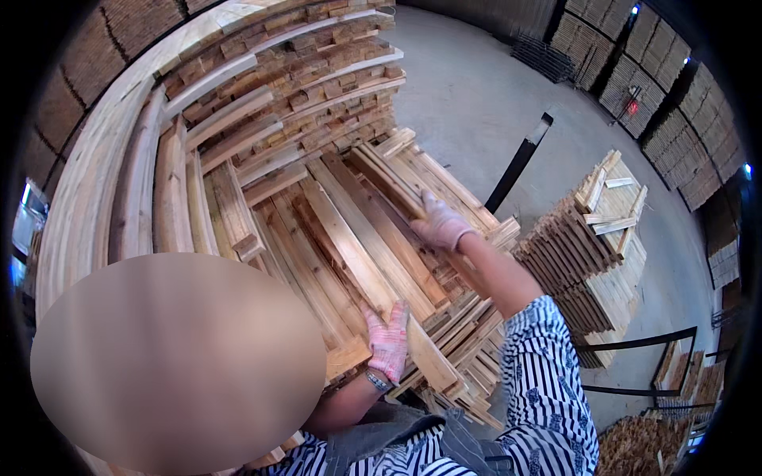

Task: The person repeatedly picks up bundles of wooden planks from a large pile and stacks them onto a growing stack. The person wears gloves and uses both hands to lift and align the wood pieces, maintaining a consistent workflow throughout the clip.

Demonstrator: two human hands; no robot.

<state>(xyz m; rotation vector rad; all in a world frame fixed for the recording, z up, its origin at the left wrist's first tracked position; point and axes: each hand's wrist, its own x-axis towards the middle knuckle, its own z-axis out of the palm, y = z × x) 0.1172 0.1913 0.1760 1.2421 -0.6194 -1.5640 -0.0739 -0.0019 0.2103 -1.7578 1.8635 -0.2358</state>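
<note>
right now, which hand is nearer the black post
Right hand, below-left of the black post in view; the left hand is farther down and left.

- Bare wood, matt and visibly grained: the pale plank at the left hand.
- Rough-looking cut wood: the board ends of the tall stack.
- Textured, matt cloth: the pinkish gloves on the left hand and the right hand.
- Soft, creased fabric: a striped sleeve and a dull grey apron.
- Smooth, mostly matt, concrete-like: the warehouse floor.
- Dark and smooth, metal or plastic unclear: a black post.
- Unpainted, matt timber: the slatted stack at right.
</note>
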